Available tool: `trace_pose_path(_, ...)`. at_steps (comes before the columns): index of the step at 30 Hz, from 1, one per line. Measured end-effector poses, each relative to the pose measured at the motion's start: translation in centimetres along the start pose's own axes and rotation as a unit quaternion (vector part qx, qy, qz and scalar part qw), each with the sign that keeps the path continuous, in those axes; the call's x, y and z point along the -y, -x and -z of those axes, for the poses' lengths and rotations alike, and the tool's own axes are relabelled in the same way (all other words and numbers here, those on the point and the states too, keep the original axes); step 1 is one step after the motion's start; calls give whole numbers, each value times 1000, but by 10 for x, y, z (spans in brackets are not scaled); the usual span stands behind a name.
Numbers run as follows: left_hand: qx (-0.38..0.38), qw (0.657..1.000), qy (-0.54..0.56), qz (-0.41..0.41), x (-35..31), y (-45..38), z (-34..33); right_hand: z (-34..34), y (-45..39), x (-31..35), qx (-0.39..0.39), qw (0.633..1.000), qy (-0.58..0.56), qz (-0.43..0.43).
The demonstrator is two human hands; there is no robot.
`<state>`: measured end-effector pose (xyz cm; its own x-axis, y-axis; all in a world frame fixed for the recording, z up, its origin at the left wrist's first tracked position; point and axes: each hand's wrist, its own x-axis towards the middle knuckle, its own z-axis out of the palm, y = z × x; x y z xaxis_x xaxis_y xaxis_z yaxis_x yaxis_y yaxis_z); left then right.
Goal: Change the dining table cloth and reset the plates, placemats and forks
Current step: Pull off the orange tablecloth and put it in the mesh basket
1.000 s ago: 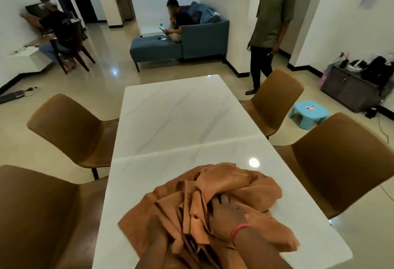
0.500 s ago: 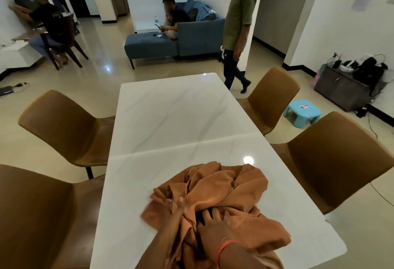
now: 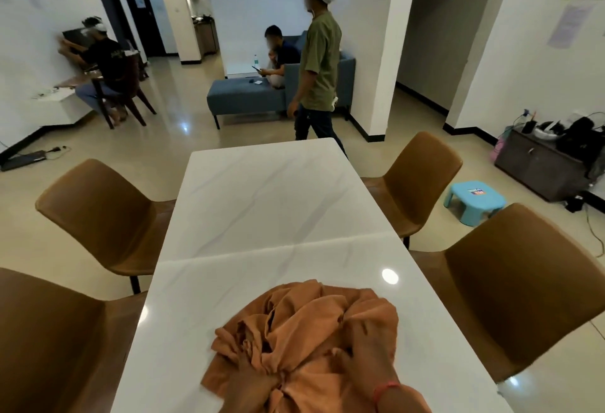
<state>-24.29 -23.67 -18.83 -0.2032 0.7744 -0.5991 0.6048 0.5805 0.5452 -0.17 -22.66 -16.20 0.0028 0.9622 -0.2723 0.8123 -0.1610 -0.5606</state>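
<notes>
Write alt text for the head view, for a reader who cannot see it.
Both hands, left hand and right hand, gather a bunched orange tablecloth at the near end of a bare white marble table ringed by four brown chairs. Beyond, a person in green walks past a blue sofa.

Surface: your white marble table (image 3: 271,203) | Load: bunched orange cloth (image 3: 304,321) at 6 o'clock | Contact: lying directly on top

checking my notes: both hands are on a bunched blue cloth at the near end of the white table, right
Not quite: the cloth is orange-brown, not blue, as the head view shows. The rest holds: the left hand and right hand are both on it, bunched at the near end of the white table.
</notes>
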Motion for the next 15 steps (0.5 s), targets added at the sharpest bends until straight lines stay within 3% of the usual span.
trace_pose_path(3, 24, 997, -68, 2, -4, -17, -2, -5, -27, -14, -27, 998, 39, -42)
trace_pose_path(6, -19, 996, -88, 19, -4, -25, -3, -1, -48, -17, 34, 996, 74, -32)
trace_pose_path(9, -42, 998, -14, 37, 4, -14, -9, -11, -58, -26, 100, 993, 53, -21)
trace_pose_path(12, -98, 983, 87, 130, 24, -2, -21, -21, -55, -25, 147, 988, 46, -1)
trace_pose_path(15, -85, 975, 119, 170, 20, 12, -14, -27, -55, -21, 190, 981, -36, -5)
